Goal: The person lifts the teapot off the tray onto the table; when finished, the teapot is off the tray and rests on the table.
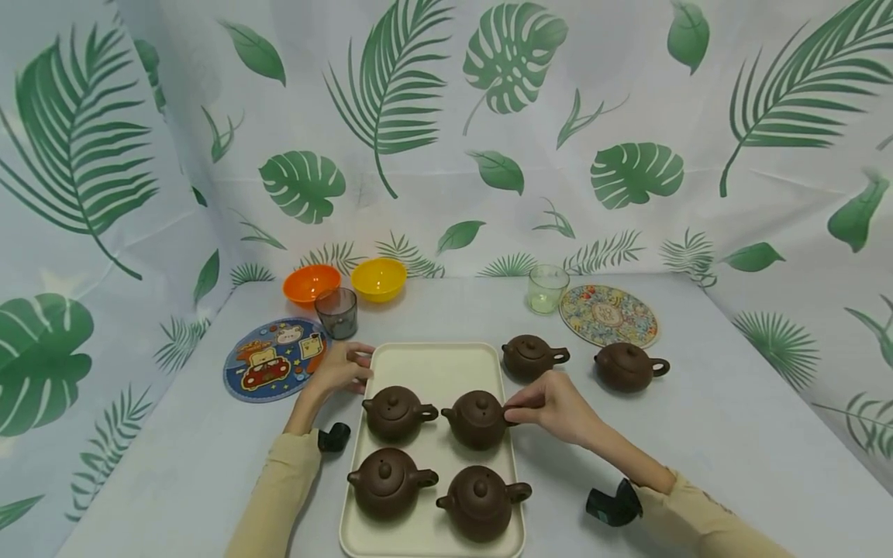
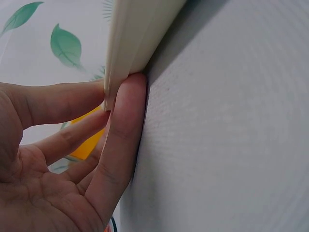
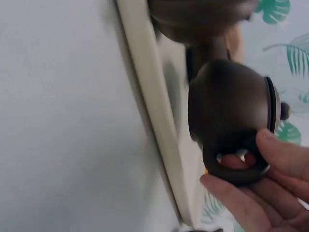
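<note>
A cream rectangular tray (image 1: 436, 366) carries several dark brown teapots. My right hand (image 1: 561, 409) pinches the handle of the far-right teapot (image 1: 477, 421) on it; the right wrist view shows thumb and fingers about the handle loop of this teapot (image 3: 229, 106), its lid on. At the tray's far left side, my left hand (image 1: 339, 370) pinches the rim, thumb above and a finger underneath in the left wrist view, where the tray edge (image 2: 137, 38) shows. Beside the held teapot stands another teapot (image 1: 393, 415). Two more, a teapot (image 1: 387, 484) and a teapot (image 1: 480, 504), occupy the near end.
Right of the tray stand two teapots (image 1: 530, 358) (image 1: 626, 367). Behind them are a green glass (image 1: 547, 291) and a patterned round mat (image 1: 609, 316). Leftward lie a blue round mat (image 1: 244, 380), a grey glass (image 1: 337, 314), an orange bowl (image 1: 307, 287) and a yellow bowl (image 1: 379, 283).
</note>
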`<state>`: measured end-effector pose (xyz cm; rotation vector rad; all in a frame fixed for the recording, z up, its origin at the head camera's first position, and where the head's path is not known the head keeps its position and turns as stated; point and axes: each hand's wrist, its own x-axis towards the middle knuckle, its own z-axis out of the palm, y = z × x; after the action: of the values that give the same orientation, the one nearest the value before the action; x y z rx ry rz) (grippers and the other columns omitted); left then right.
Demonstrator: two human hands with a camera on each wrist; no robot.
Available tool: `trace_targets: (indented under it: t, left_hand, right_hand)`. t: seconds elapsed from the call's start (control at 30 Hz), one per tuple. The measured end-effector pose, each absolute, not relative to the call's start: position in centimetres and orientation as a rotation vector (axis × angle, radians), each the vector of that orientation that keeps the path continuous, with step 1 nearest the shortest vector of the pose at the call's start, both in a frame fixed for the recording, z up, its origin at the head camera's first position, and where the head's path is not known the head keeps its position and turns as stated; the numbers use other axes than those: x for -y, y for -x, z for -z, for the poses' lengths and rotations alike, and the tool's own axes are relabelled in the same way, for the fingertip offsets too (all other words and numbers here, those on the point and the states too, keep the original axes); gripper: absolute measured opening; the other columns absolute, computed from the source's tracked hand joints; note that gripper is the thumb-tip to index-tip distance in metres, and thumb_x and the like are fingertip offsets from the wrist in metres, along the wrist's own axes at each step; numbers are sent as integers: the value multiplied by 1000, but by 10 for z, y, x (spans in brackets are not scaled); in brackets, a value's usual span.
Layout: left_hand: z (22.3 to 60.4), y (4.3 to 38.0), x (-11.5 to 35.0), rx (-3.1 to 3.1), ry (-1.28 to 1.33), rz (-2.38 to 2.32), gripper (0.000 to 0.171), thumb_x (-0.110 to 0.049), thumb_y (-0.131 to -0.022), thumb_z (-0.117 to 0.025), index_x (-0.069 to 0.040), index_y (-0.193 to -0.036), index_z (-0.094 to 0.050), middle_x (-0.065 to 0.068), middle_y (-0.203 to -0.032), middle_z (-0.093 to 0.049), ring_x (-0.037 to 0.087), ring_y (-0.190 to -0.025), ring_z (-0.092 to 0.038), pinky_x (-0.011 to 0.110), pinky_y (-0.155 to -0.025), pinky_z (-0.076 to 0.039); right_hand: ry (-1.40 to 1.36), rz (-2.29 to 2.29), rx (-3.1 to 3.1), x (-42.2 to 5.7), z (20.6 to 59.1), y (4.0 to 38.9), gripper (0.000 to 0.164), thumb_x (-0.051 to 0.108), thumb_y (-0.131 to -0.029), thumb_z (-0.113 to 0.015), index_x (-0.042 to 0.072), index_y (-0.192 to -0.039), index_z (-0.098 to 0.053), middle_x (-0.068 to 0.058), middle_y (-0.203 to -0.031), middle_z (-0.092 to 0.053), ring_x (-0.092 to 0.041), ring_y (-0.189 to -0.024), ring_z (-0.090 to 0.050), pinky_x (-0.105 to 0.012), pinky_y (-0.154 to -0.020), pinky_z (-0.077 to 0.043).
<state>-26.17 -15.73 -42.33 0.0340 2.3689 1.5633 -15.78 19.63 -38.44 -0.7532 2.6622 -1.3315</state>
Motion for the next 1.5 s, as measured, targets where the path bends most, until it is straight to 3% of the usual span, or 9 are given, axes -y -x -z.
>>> trace_targets:
  t: [0.37, 0.63, 1.0, 1.5]
  left_hand:
    - [423, 262, 158, -2371, -59, -1576, 46, 6, -82, -64, 9, -127, -54, 17, -95, -58, 16, -65, -60, 30, -58, -59]
    - [424, 262, 159, -2367, -48, -1572, 47, 6, -82, -64, 9, -127, -53, 17, -95, -58, 16, -66, -60, 31, -58, -59]
    - [423, 262, 158, -2359, -37, -1563, 47, 6, -82, -64, 8, -128, -53, 17, -96, -57, 17, -68, -60, 31, -59, -59]
    - [423, 261, 156, -2374, -44, -1565, 46, 6, -82, -64, 9, -127, -53, 17, -95, -57, 16, -67, -60, 31, -57, -59]
  right_hand:
    - [897, 1359, -2654, -240, 371, 157, 11, 6, -81, -74, -1, -89, -76, -7, -81, -74, -3, -74, -67, -21, -60, -55]
    - [792, 1291, -2677, -290, 370, 154, 15, 5, -83, -72, -5, -94, -74, -9, -84, -74, -3, -77, -67, -21, -62, -56]
    - [763, 1328, -2642, -355, 379, 143, 14, -4, -84, -66, -9, -95, -72, 1, -87, -74, -6, -80, -69, -20, -65, -56]
    - [573, 1185, -2721, -406, 386, 132, 17, 2, -85, -68, -11, -96, -71, 4, -89, -74, -2, -81, -68, -17, -66, -54]
